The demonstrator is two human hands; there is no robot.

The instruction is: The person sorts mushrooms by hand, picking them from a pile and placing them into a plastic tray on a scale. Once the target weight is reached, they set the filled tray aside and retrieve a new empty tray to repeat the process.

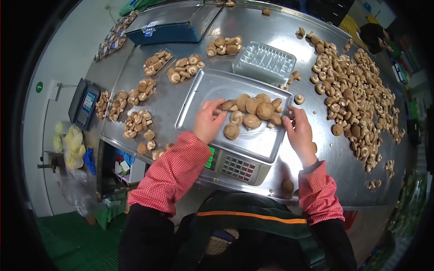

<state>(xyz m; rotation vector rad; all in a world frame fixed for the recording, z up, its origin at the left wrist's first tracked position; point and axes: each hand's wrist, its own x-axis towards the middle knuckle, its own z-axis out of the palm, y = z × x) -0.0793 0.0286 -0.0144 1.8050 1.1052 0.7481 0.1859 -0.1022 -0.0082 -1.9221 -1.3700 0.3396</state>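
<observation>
Mushrooms (252,120) lie heaped in a clear tray on the metal pan (192,108) of a scale (237,167). At the heap's left side is my left hand (209,118), its fingers curved and apart, the fingertips by the leftmost mushroom. My right hand (299,131) is at the right edge of the pan, thumb and fingers apart near the rightmost mushrooms. Neither hand is closed round a mushroom. The heap partly hides the clear tray under it.
Behind the pan stands a stack of clear trays (264,62). Filled trays of mushrooms (185,68) are at the left, a large loose pile (352,95) at the right. A blue box (167,31) and a label machine (84,104) stand farther left. Another person (374,38) is at the far right.
</observation>
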